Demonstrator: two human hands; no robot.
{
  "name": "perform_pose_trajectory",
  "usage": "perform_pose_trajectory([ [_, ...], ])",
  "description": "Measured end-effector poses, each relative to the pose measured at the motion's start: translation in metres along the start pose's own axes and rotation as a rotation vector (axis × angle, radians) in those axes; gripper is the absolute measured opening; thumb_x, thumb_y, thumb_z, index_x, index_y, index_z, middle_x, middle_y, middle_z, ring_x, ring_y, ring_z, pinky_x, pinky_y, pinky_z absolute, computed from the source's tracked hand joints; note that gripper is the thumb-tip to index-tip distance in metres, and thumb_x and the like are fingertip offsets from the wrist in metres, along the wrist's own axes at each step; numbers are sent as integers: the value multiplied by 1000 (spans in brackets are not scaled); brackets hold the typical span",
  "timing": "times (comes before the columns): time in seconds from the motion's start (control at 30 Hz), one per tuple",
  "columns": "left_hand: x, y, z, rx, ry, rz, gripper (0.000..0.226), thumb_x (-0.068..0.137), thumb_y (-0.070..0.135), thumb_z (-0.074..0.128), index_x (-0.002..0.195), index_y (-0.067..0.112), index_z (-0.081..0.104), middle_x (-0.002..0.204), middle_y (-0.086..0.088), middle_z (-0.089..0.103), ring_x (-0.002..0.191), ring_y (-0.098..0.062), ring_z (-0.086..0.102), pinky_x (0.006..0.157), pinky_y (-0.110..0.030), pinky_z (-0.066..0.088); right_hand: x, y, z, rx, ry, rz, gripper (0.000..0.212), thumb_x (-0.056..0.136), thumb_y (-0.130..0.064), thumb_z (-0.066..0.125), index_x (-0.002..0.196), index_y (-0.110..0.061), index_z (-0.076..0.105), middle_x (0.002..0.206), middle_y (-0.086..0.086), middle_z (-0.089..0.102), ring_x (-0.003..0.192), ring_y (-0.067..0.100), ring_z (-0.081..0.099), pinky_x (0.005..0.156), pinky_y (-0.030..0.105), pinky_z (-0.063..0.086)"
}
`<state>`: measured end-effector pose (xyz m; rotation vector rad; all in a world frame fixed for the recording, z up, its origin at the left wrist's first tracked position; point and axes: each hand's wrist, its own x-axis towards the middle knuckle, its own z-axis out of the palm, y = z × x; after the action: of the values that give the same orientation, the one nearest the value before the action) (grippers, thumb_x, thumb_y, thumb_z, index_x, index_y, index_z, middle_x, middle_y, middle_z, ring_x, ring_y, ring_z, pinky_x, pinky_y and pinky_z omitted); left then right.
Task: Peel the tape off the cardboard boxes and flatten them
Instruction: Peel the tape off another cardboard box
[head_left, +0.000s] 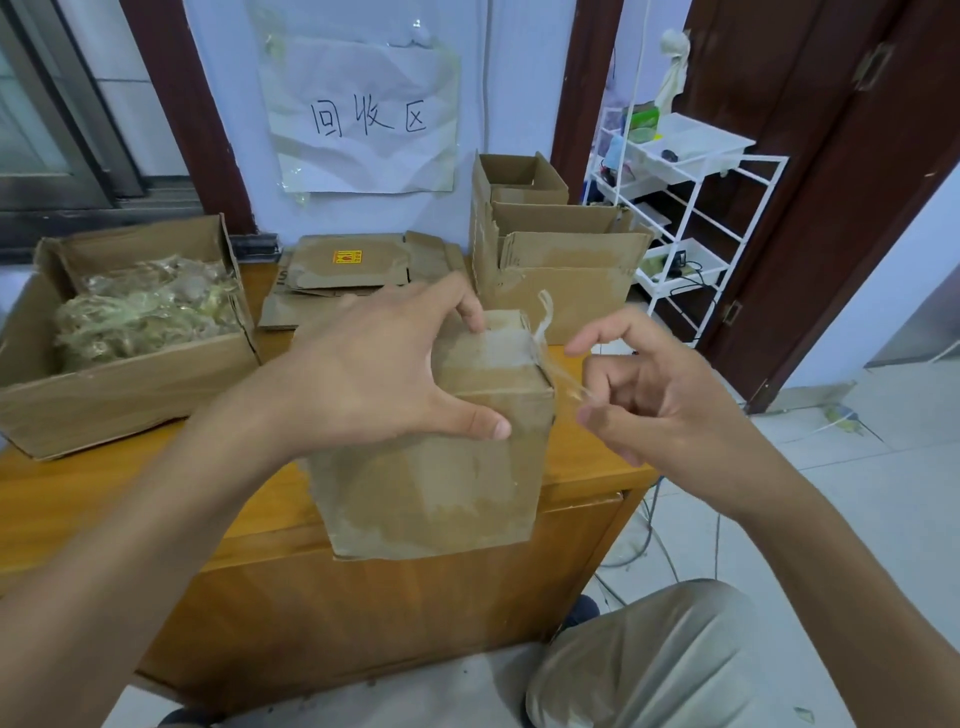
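Open carton (124, 358) heaped with stripped tape sits at bench (249, 525) left edge; flattened boxes (353, 275) lie at back edge. Left hand (374, 374) clamps small box (441, 452) over bench front edge, fingers curled over top, thumb on near face. Right hand (654, 395) pinches clear tape strip (558, 376) – strip stretches taut from box's top right corner. Unflattened boxes (550, 244) stand at back right corner. Step in hand: peeling – next move likely calls for steady pull away from box, left hand bracing, flattening to follow.

A wooden table (582, 467) carries an open box (130, 384) of crumpled tape at left, flattened cardboard (343, 280) behind, and stacked open boxes (550, 260) at right.
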<state>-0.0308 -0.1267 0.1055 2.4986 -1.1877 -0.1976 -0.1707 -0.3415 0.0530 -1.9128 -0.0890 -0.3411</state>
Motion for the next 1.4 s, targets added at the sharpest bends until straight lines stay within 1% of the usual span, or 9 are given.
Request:
perform_pose_trajectory([
  [0.13,-27,-6,10,239,-22,7,137,56,104,49,162,38,-7,165,18,14,134,2,6,109,-22,9,-15,-1,-1,-64,-112,13,39,97,0,69,120,-30,62,69,4,53,56,19,48,53,30,41],
  [0.3,-47,-8,19,377,105,74,132,55,104,31,163,29,17,149,15,38,135,-10,35,112,-36,23,-32,-14,11,-226,-168,1,55,85,-56,79,129,-32,58,84,0,60,69,19,61,57,36,47],
  [0.37,-50,-3,26,421,174,97,129,59,101,36,161,22,31,143,7,48,129,-17,45,107,-43,31,-32,-23,20,-363,-35,-35,54,79,-68,74,120,-37,56,86,-2,59,67,15,60,56,21,42],
  [0.43,-51,0,29,462,230,107,125,62,96,39,158,16,38,137,2,54,124,-23,51,102,-47,37,-27,-30,28,-500,71,-68,45,83,-66,74,111,-40,51,85,-6,60,62,8,60,56,12,38],
  [0.63,-54,4,33,573,285,120,120,64,90,43,153,9,43,134,-7,57,120,-32,55,97,-53,40,-20,-37,25,-597,-69,-16,33,88,-49,73,114,-46,53,95,-19,68,80,9,70,60,29,43],
  [0.93,-56,10,37,636,286,128,114,66,83,51,149,5,48,127,-8,60,113,-32,57,93,-53,39,-22,-35,34,-964,-12,-192,22,84,-43,51,105,-39,52,78,-15,60,64,10,63,53,40,55],
  [1.1,-51,13,35,666,284,142,113,68,84,55,148,4,48,126,-9,62,110,-32,57,93,-52,38,-24,-35,40,-1156,123,-312,4,83,-23,59,85,-25,62,71,-7,55,49,24,51,41,31,44],
  [1.27,-47,14,34,695,277,172,114,69,85,51,150,4,45,129,-8,60,112,-30,56,95,-52,39,-20,-37,41,-1389,221,-451,19,89,-14,51,72,-20,56,70,-3,46,53,18,34,48,25,19],
  [1.4,-44,10,36,635,281,175,117,67,89,43,151,7,46,130,-4,60,114,-28,57,97,-50,40,-16,-32,38,-1322,217,-441,14,83,-15,52,71,-21,58,68,-5,49,50,18,39,44,24,25],
])
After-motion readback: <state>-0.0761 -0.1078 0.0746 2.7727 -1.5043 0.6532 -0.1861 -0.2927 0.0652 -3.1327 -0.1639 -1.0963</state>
